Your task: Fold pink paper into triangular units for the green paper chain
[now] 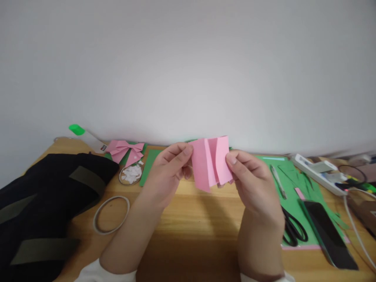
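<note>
Between my two hands, above the wooden table, is a piece of pink paper creased into upright pleats. My left hand pinches its left edge between thumb and fingers. On the opposite edge, the thumb and fingers of my right hand are closed on the same paper. The folds stand partly apart in the middle. Fingertips behind the paper are mostly hidden.
A pink paper bow, a dish of white scraps, a tape roll and dark cloth lie left. Right are green paper, a pen, black-handled scissors, a phone and a power strip.
</note>
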The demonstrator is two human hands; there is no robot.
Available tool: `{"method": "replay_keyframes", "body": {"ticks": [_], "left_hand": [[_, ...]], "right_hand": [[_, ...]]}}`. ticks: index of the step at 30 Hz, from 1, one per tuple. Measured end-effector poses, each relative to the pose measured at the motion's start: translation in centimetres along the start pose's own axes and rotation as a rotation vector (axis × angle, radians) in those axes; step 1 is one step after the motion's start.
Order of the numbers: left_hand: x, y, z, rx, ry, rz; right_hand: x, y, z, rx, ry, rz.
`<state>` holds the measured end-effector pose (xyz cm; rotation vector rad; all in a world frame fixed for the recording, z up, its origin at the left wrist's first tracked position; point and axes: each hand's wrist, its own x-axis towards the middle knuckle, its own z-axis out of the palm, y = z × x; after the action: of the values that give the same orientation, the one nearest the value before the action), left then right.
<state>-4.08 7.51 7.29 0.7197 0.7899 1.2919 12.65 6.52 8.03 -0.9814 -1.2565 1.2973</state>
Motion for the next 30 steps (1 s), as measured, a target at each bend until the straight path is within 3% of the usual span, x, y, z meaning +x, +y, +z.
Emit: {"method": "replay_keyframes", "body": {"ticks": [5,8,17,22,26,30], "left_hand": [[0.0,-0.3,-0.2,0.247,0.086,0.280],[-0.1,-0.3,-0.4,0.328,0.092,0.358],[0.0,0.2,-0.9,0.284,0.099,0.284],[0.1,-0.1,-0.8,0.214,0.140,0.296],[0.0,-0.3,-0.3,0.253,0.032,0.231],[0.0,-0.2,-0.3,0.266,0.067,0.241]], "right_hand": [[-0.5,0.1,1.1,-0.170,0.103,-0.058],[-0.6,0.3,1.4,-0.260,0.201,-0.107],[-0.2,-0.4,0.1,-0.157,0.247,-0.119],[-0.4,-0.1,0.6,-0.159,0.256,-0.178],[-0.6,0.3,1.4,-0.164,0.326,-0.216],[-0.3,0.3,0.7,-0.007,0.216,-0.183]]}}
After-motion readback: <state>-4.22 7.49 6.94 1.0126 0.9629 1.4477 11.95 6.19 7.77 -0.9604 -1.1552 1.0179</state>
